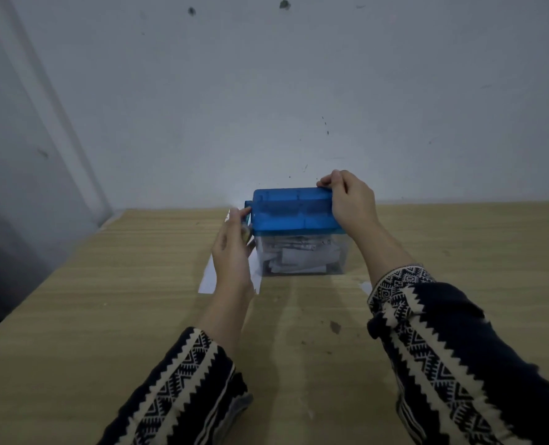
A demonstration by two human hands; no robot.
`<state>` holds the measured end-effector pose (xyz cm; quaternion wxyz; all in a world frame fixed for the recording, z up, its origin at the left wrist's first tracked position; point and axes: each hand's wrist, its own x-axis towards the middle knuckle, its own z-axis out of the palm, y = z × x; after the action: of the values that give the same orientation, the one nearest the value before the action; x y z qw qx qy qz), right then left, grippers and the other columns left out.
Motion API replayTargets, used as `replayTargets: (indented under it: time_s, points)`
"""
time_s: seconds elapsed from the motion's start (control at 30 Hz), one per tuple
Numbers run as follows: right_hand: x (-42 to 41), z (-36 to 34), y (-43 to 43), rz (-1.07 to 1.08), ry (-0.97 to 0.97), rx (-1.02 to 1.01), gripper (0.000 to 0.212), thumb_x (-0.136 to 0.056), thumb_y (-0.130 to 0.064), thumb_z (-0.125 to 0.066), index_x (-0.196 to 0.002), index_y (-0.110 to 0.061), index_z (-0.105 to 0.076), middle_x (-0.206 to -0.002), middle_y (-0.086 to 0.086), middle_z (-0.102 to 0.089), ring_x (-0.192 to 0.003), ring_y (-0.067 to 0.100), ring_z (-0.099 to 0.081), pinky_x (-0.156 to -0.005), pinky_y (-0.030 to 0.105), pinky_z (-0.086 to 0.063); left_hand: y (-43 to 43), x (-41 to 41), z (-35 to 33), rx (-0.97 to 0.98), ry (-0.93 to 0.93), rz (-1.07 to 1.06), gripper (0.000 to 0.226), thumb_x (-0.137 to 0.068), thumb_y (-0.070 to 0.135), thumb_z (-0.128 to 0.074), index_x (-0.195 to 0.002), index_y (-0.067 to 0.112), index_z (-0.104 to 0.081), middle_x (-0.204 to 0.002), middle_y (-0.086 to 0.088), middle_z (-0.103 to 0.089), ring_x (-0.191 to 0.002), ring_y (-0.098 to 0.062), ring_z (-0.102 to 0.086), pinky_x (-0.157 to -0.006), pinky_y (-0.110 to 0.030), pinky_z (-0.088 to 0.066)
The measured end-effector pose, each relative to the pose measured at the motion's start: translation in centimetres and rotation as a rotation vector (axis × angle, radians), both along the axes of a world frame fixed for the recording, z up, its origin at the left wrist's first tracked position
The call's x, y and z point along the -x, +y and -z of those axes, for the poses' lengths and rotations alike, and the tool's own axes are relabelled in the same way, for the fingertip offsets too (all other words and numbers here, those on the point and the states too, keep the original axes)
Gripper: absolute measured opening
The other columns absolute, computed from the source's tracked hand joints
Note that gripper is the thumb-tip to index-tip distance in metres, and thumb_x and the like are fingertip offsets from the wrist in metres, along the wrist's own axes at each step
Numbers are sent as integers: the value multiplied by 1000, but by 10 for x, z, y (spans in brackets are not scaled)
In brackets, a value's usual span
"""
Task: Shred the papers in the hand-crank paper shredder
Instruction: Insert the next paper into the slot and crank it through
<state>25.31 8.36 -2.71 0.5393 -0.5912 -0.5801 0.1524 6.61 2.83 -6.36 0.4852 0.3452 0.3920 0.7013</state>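
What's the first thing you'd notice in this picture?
The bright blue shredder stands in the middle of the wooden table, and its clear bin is packed with white scraps. Two hands frame it: the right hand grips the right end of the blue top, and the left hand holds the crank on the left side. A white sheet lies under the left hand.

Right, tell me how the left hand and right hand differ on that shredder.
The left hand is at the shredder's left side, pinching the blurred crank; the right hand sits on top at the right end. The left hand stands on edge, while the right hand's fingers curl over the shredder's far top edge. Both touch the shredder.
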Motion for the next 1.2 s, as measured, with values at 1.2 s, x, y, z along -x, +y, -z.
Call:
replayTargets:
  time_s: [1.2]
  points:
    - [0, 2, 2, 76, -61, 9, 38, -106, -33, -34, -102, -16, -68, -94, -11, -62, -82, 4, -51, -62, 8, -32, 41, 63, 48, 548, 1578, -231, 85, -73, 75, -63, -120, 5, -54, -132, -17, -50, -124, -33, -42, -100, -40, -34]
